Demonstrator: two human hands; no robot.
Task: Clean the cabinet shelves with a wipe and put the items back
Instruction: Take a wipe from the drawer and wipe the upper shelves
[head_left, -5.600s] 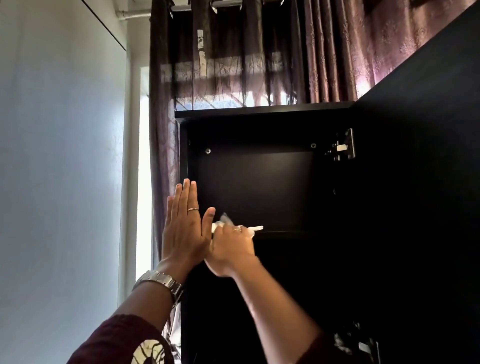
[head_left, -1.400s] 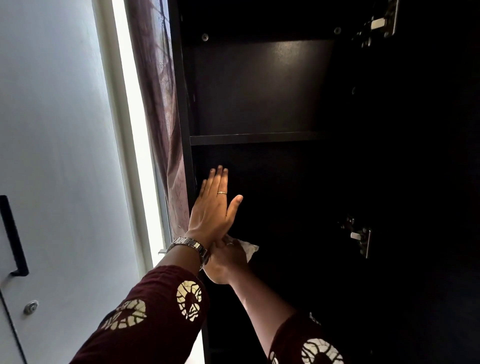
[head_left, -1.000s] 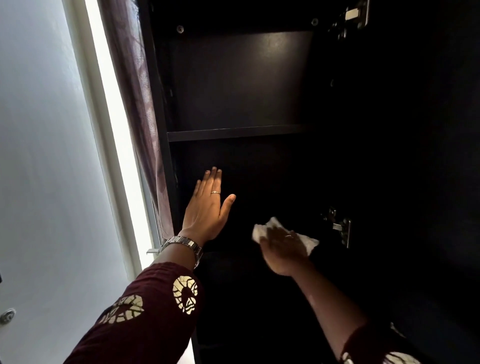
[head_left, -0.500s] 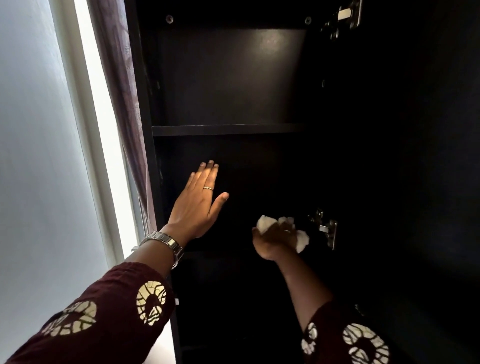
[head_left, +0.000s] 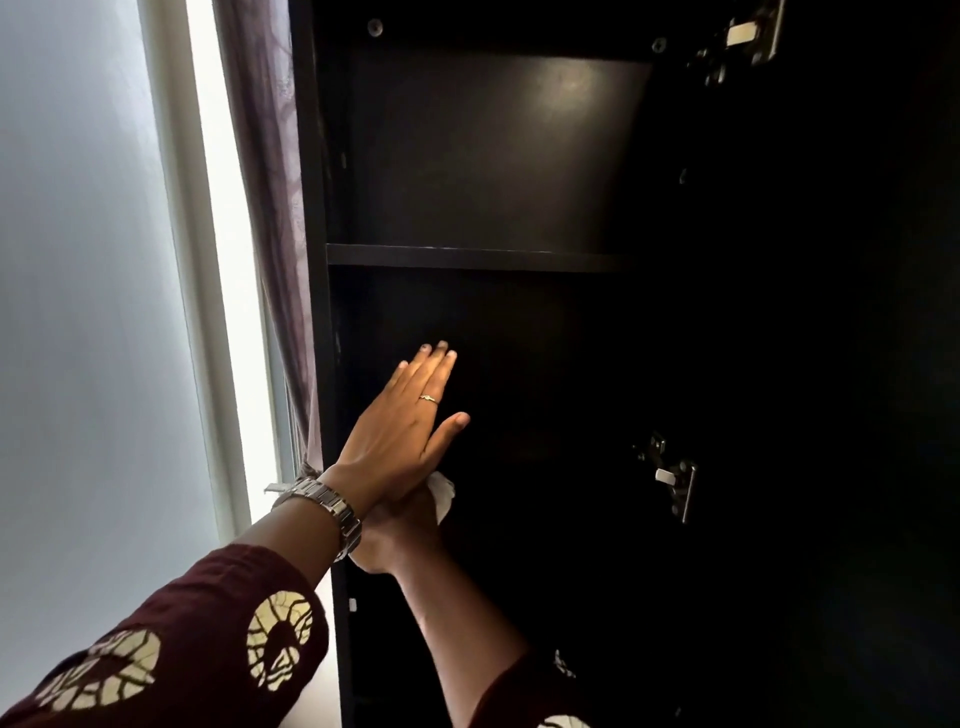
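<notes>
A tall black cabinet (head_left: 311, 218) stands open, its inside dark and bare. One shelf (head_left: 467, 258) crosses it at mid height. My left hand (head_left: 402, 431) is flat and open, fingers together, held against the cabinet's left side below that shelf. Beneath it, my right hand (head_left: 400, 530) is closed around a white wipe (head_left: 441, 493), low at the left of the compartment. Only a corner of the wipe shows past my left palm.
The open cabinet door (head_left: 831, 364) fills the right, with metal hinges (head_left: 675, 480) on the right side. A purple curtain (head_left: 265, 208) hangs just left of the cabinet beside a bright window strip (head_left: 223, 260) and a pale wall (head_left: 78, 260).
My right hand has swept the wipe from the middle of the lower compartment back to its left side, under my left hand. Earlier it was wiping the upper shelf.
</notes>
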